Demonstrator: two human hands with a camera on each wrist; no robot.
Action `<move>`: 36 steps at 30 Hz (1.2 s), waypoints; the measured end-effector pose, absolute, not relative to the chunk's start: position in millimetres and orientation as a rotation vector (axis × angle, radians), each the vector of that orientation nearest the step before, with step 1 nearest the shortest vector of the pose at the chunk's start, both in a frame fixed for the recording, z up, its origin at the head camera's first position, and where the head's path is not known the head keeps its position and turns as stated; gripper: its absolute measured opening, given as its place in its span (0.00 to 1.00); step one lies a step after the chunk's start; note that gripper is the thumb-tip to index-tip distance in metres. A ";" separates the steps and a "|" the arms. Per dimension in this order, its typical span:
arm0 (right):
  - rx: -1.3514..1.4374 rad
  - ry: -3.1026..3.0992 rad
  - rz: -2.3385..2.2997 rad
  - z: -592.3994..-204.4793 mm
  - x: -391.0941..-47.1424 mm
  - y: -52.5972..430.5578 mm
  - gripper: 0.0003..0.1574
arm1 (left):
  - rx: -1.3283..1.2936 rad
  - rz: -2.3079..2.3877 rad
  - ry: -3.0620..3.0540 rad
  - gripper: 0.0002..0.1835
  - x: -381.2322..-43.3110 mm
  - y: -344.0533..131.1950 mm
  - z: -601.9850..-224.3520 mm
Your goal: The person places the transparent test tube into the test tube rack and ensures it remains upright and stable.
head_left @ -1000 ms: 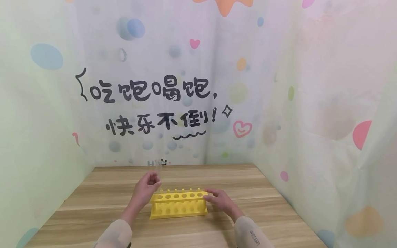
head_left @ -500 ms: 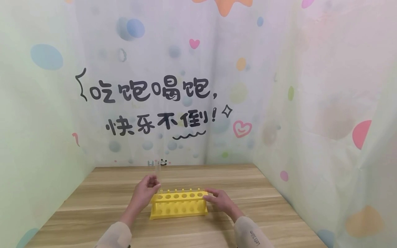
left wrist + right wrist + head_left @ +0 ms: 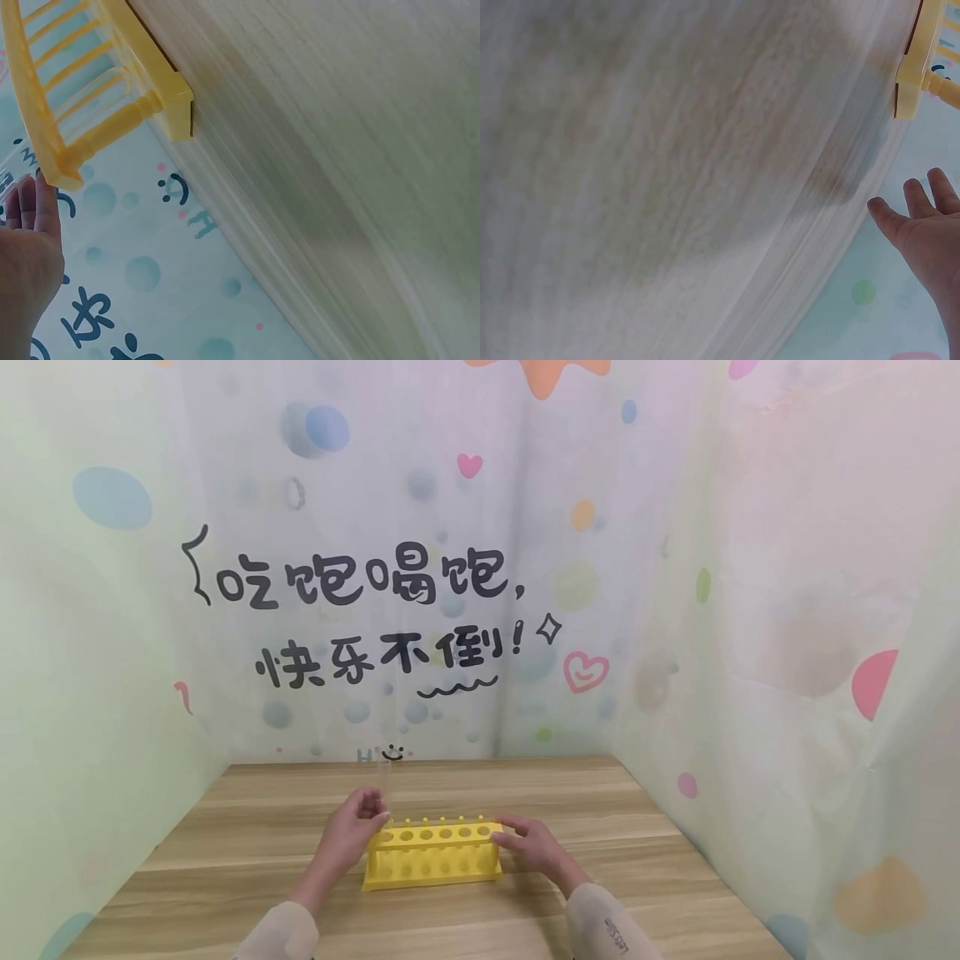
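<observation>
A yellow test tube rack point(image 3: 436, 844) stands on the table, with a row of round holes in its top plate and pegs along the back. At its left end my left hand point(image 3: 351, 828) pinches a clear test tube point(image 3: 385, 779), held upright. The left wrist view shows the tube's rounded lower end point(image 3: 112, 84) inside the rack, under the end hole. My right hand point(image 3: 534, 845) holds the rack's right end between thumb and index finger. In the right wrist view the other fingers point(image 3: 916, 199) stretch out beside the rack; the grip itself is out of that frame.
The wood-grain table point(image 3: 420, 927) runs back to a printed curtain point(image 3: 420, 710) with dark lettering. Similar curtains enclose the left and right sides.
My left hand has come down slightly, and the test tube has sunk lower into the left end of the rack. The right hand and the rack have stayed still.
</observation>
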State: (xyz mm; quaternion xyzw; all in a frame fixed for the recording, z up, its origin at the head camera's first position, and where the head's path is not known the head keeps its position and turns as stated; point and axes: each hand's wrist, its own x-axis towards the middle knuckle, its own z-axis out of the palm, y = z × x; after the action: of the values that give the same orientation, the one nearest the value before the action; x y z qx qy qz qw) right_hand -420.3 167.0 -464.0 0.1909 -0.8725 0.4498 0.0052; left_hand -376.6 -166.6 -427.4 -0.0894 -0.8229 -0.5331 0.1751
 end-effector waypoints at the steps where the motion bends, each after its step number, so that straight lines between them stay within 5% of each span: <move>1: 0.599 -2.730 1.409 -463.9 -420.3 166.8 0.35 | -0.256 -1.506 -2.332 0.18 -376.4 -166.6 -427.5; 36: 0.576 -2.744 1.400 -462.7 -419.2 165.6 0.36 | -0.230 -1.476 -2.376 0.15 -375.6 -167.2 -432.1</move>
State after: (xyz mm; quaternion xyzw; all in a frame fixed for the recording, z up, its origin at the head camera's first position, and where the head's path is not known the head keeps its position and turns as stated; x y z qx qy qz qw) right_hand -419.2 165.6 -462.7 0.1838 -0.8756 0.4466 0.0040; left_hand -375.6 -167.2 -432.1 -0.0808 -0.8348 -0.5184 0.1667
